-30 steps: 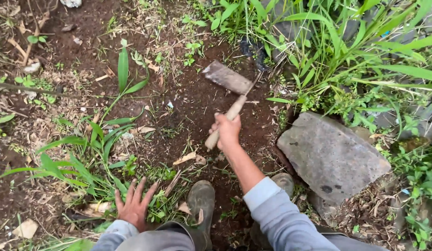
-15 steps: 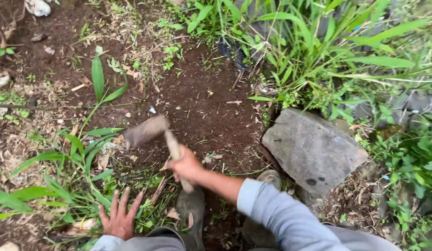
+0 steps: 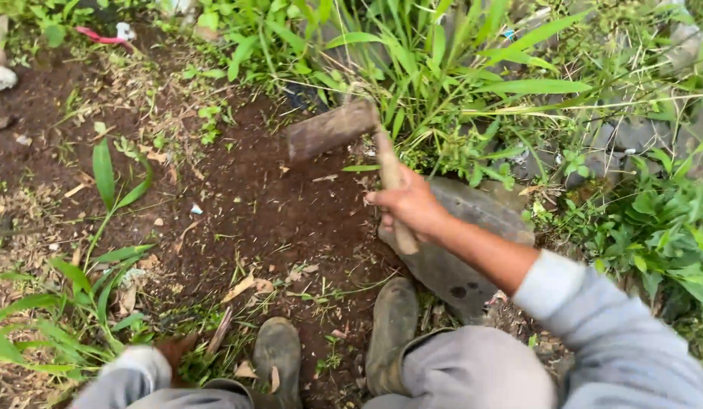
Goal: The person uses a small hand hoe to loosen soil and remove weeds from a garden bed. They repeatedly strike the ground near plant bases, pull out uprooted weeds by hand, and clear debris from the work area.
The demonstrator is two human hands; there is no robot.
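Firmly, right hand (image 3: 409, 204) grip wraps hoe handle (image 3: 391, 182)

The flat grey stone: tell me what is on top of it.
Over the flat grey stone hangs the right hand, gripping the hoe by its wooden handle. Grass blades overlap its far edge. The forearm covers its middle, so anything lying there is hidden.

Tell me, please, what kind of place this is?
Most likely an outdoor garden plot or a field edge. The ground is bare dark soil with dry leaves, tall grass grows at its border, and the right hand holds a short hoe beside a flat grey stone.
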